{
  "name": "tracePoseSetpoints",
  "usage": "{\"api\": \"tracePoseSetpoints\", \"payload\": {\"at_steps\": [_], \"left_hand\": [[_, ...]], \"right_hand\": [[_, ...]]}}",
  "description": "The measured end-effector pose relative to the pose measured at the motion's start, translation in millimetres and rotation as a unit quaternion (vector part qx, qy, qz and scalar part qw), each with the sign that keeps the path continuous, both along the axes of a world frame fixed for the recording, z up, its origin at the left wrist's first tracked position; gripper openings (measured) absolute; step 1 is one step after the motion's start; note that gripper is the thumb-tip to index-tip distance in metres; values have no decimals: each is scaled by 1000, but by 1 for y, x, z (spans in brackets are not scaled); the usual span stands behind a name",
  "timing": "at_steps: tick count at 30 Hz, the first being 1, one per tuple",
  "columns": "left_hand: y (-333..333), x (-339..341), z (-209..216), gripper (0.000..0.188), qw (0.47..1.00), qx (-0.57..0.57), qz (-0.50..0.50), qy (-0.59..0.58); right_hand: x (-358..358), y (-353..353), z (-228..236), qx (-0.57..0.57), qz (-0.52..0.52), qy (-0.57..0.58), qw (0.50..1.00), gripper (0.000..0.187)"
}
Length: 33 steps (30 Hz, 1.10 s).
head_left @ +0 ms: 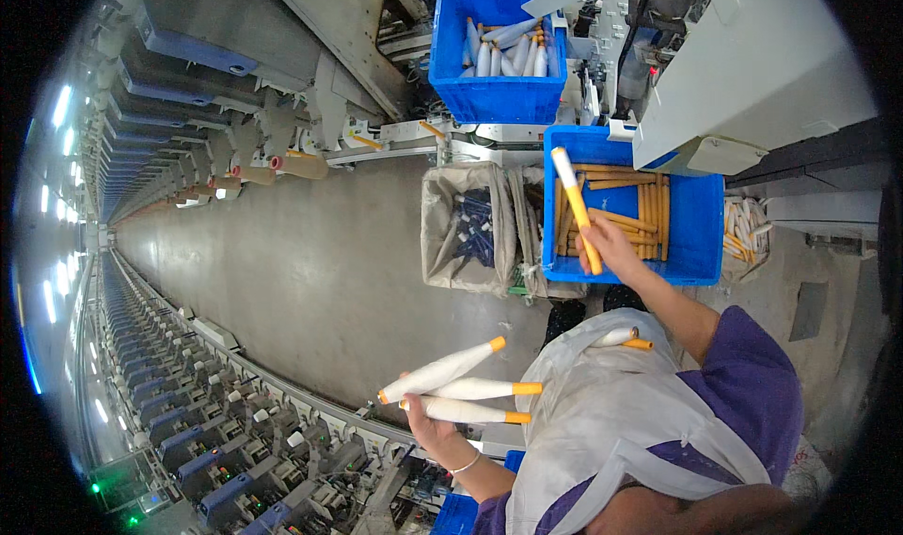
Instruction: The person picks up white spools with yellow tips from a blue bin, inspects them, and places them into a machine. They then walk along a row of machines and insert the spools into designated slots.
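Apron nearest, three bobbins jut rightward from left grip.

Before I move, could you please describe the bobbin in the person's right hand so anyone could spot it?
Find the blue crate of yellow-orange tubes. Over its left side, the right hand holds the bobbin, tilted. Unlike those tubes, its upper end is white; unlike the mostly white bobbins in the left hand, it is mostly yellow.
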<state>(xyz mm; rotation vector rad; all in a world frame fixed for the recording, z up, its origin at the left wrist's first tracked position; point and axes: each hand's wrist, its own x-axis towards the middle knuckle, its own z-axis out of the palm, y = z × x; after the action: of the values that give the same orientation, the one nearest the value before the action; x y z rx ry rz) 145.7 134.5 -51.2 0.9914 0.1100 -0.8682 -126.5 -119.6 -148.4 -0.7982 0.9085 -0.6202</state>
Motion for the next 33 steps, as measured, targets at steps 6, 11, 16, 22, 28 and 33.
{"api": "tracePoseSetpoints", "payload": {"at_steps": [6,11,16,22,28,33], "left_hand": [[-6,-8,15,53,999,33,27,-20],[-3,-7,20,53,997,47,43,-33],[0,-7,8,50,1000,16,11,-17],[-15,-16,4,50,998,14,-50,-28],[-54,-47,10,51,977,-63,-195,-55],[-101,-77,11,42,947,-99,-303,-49]], "right_hand": [[23,60,-17,172,328,6,929,23],[38,89,-103,278,313,218,881,24],[15,80,-147,-34,416,385,823,68],[-13,80,-129,-120,392,386,827,45],[-10,48,-7,-178,278,143,933,34],[12,62,92,-232,302,98,920,35]]}}
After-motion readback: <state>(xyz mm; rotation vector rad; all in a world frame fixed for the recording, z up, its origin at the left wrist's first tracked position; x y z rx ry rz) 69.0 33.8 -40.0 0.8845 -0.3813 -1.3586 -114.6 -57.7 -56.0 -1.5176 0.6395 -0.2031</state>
